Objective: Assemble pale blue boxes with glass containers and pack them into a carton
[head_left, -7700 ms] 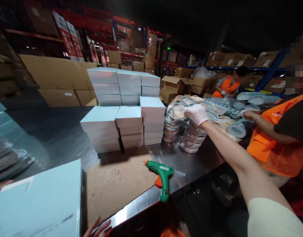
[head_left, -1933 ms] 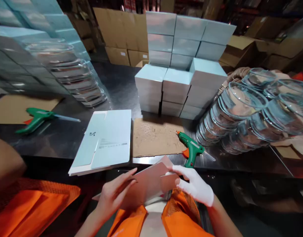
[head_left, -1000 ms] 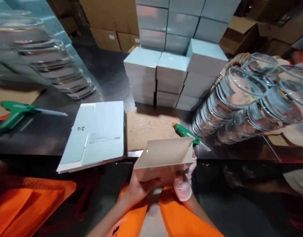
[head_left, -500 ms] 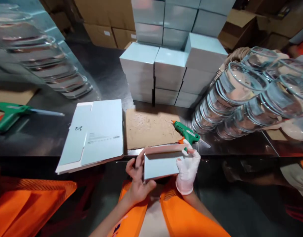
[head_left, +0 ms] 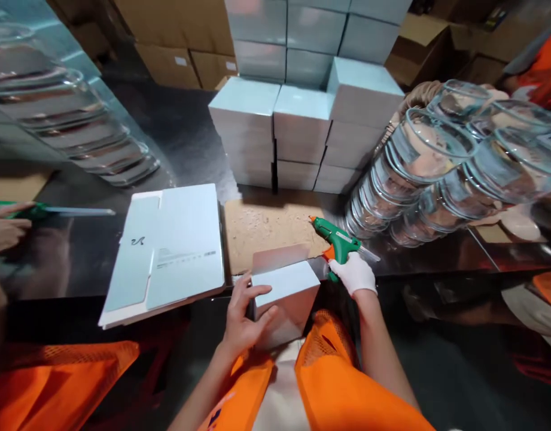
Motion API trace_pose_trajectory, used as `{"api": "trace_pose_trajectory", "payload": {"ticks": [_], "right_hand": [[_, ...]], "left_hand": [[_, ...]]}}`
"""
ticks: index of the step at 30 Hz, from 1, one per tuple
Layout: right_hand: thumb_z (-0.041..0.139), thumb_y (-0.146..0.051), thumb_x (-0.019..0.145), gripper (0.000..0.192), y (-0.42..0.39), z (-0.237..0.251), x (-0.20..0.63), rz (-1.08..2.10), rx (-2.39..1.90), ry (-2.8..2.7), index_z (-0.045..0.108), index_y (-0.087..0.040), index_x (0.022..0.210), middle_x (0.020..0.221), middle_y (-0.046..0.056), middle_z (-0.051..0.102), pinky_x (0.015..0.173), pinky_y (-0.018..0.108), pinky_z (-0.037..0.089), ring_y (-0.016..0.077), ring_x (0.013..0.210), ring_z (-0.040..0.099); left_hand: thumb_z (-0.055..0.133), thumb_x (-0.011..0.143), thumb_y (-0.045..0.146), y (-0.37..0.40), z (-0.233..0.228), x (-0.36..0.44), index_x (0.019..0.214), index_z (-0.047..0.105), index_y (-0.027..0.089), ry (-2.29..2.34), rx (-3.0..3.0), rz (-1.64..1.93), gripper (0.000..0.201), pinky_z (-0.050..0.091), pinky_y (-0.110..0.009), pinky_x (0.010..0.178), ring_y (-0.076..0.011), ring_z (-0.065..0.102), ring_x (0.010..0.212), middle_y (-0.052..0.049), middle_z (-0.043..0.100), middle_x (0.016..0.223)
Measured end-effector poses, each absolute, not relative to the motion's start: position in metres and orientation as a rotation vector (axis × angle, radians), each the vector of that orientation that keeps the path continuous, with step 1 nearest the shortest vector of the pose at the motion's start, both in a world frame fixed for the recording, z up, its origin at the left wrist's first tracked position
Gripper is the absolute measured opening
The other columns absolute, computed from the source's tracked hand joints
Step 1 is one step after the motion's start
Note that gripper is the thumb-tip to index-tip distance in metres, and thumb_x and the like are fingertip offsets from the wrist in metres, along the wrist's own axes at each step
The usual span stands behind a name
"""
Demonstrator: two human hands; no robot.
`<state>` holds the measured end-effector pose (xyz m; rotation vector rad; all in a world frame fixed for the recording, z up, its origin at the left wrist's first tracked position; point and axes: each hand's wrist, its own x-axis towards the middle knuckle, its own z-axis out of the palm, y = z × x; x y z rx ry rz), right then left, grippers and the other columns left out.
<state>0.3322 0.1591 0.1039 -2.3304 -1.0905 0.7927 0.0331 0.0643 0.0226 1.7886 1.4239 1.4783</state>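
The left hand (head_left: 241,320), bare, is clasped on a small pale blue box (head_left: 284,299) held at the near edge of the surface (head_left: 91,263), thumb on its top panel and fingers wrapped on the near side. One flap (head_left: 279,258) stands up at the back, unsealed. The gloved right hand (head_left: 353,273) is wrapped round the handle of the green glue gun (head_left: 335,242), whose orange-tipped nozzle lies on the brown cardboard sheet (head_left: 261,227) just beyond the box.

To do this well, the box seems best kept square and steady in the left hand, the flap left standing so its inner face is open to the nozzle, and the gun lifted tip-forward, away from the bare fingers.

The box is matte, light cardboard, crisp-edged, its sides a little greyer than the top.

Left of it lies a stack of flat box blanks (head_left: 167,251) in the same blue. Farther back stand piled finished boxes (head_left: 302,114), with stacked glass lids (head_left: 437,173) to the right and clear trays (head_left: 78,131) to the left. Another person's hand (head_left: 3,227) shows at the left edge.
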Motion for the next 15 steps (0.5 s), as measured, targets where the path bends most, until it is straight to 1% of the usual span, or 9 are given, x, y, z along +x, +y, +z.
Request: {"api": "trace_pose_trajectory", "payload": {"ticks": [1,2,4,6,8,10,11,12,15], "right_hand": [[0.087,-0.04,0.058,0.034,0.161,0.101,0.332,0.856,-2.254,-1.029,0.059,-0.022,0.067,0.078,0.01,0.074,0.089,0.042,0.055,0.0344,0.1,0.074],[0.083,-0.041,0.06,0.031,0.161,0.098,0.331,0.906,-2.17,-0.983,0.059,-0.023,0.067,0.073,0.007,0.072,0.083,0.039,0.056,0.0313,0.092,0.074],[0.073,-0.05,0.067,0.031,0.156,0.094,0.327,0.962,-2.034,-0.928,0.06,-0.023,0.069,0.066,0.004,0.07,0.07,0.036,0.057,0.0255,0.074,0.072],[0.063,-0.059,0.073,0.036,0.145,0.092,0.321,0.962,-1.928,-0.871,0.058,-0.023,0.076,0.066,0.003,0.07,0.064,0.036,0.057,0.0223,0.063,0.069],[0.065,-0.06,0.073,0.04,0.131,0.092,0.315,0.883,-1.817,-0.811,0.055,-0.023,0.084,0.069,0.002,0.072,0.063,0.035,0.058,0.0204,0.061,0.068],[0.074,-0.057,0.073,0.043,0.116,0.096,0.311,0.763,-1.658,-0.805,0.053,-0.024,0.091,0.072,0.0,0.073,0.065,0.034,0.059,0.019,0.062,0.069],[0.076,-0.056,0.075,0.042,0.108,0.098,0.31,0.727,-1.579,-0.854,0.054,-0.025,0.092,0.073,-0.001,0.074,0.066,0.033,0.059,0.0184,0.062,0.069],[0.077,-0.055,0.077,0.039,0.101,0.102,0.309,0.718,-1.514,-0.929,0.056,-0.025,0.092,0.075,0.0,0.074,0.066,0.033,0.059,0.0181,0.062,0.068],[0.071,-0.053,0.089,0.03,0.081,0.11,0.309,0.834,-1.468,-1.223,0.067,-0.024,0.091,0.075,0.002,0.074,0.066,0.034,0.06,0.0184,0.061,0.066]], "left_hand": [[0.08,0.089,0.042,0.066,0.023,0.034,0.109,0.076,0.026,1.404,1.773,1.503,0.026,0.055,-0.046,0.108,-0.0322,0.066,0.129,-0.008,0.075,0.115],[0.08,0.089,0.043,0.068,0.025,0.035,0.109,0.075,0.025,1.384,1.746,1.539,0.027,0.055,-0.045,0.107,-0.0313,0.066,0.127,-0.007,0.075,0.113],[0.078,0.09,0.044,0.073,0.028,0.037,0.11,0.074,0.024,1.349,1.699,1.589,0.028,0.056,-0.043,0.105,-0.0288,0.068,0.123,-0.007,0.075,0.108],[0.077,0.092,0.044,0.078,0.034,0.038,0.111,0.074,0.024,1.332,1.699,1.588,0.028,0.055,-0.043,0.106,-0.0284,0.067,0.125,-0.008,0.075,0.11],[0.077,0.091,0.044,0.081,0.042,0.04,0.11,0.075,0.023,1.32,1.713,1.56,0.029,0.053,-0.045,0.108,-0.0318,0.061,0.137,-0.012,0.071,0.127],[0.077,0.091,0.045,0.083,0.049,0.043,0.109,0.074,0.021,1.298,1.706,1.541,0.03,0.052,-0.047,0.111,-0.036,0.051,0.148,-0.017,0.059,0.15],[0.077,0.091,0.046,0.084,0.053,0.045,0.109,0.074,0.021,1.289,1.695,1.529,0.031,0.052,-0.048,0.112,-0.0371,0.048,0.152,-0.018,0.052,0.158],[0.077,0.091,0.046,0.084,0.056,0.047,0.109,0.074,0.021,1.282,1.688,1.518,0.031,0.051,-0.048,0.113,-0.0373,0.047,0.153,-0.019,0.048,0.161],[0.077,0.092,0.044,0.084,0.062,0.055,0.111,0.073,0.022,1.272,1.678,1.507,0.029,0.051,-0.048,0.113,-0.0354,0.052,0.15,-0.018,0.05,0.161]]}}
